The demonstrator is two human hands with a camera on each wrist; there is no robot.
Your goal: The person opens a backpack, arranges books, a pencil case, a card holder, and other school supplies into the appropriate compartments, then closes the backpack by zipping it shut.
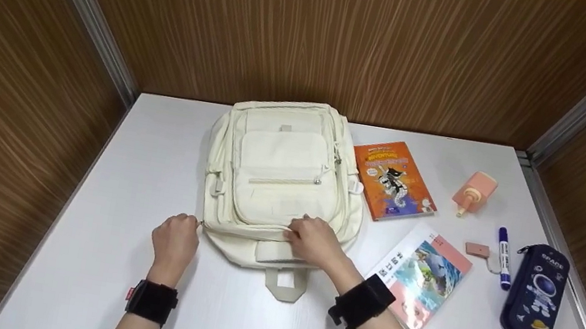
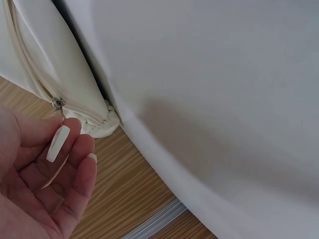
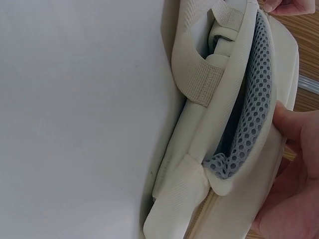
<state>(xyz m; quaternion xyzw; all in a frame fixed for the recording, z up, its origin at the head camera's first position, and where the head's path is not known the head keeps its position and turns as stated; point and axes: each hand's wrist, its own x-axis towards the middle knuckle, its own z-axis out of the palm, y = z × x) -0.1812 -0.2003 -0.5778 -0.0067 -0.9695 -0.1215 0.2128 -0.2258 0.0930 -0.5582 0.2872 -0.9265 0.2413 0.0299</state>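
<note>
A cream backpack (image 1: 288,155) lies on the white table, its carry handle (image 1: 283,291) toward me. At its near left corner, my left hand (image 1: 176,240) pinches a zipper pull (image 2: 58,143). In the left wrist view, the metal slider (image 2: 58,103) sits on the zipper just beyond the thumb and forefinger. My right hand (image 1: 315,243) grips the bag's near edge, right of centre. The right wrist view shows the thumb on the cream fabric beside grey mesh (image 3: 251,117), with the webbing handle (image 3: 192,74) farther left.
Right of the bag lie an orange book (image 1: 394,181) and a pink-and-blue book (image 1: 425,279). Farther right are a peach pump bottle (image 1: 476,192), a small pink tag (image 1: 477,250), a blue marker (image 1: 504,258) and a navy pencil case (image 1: 535,294). Wood-grain panels (image 1: 315,31) enclose the table.
</note>
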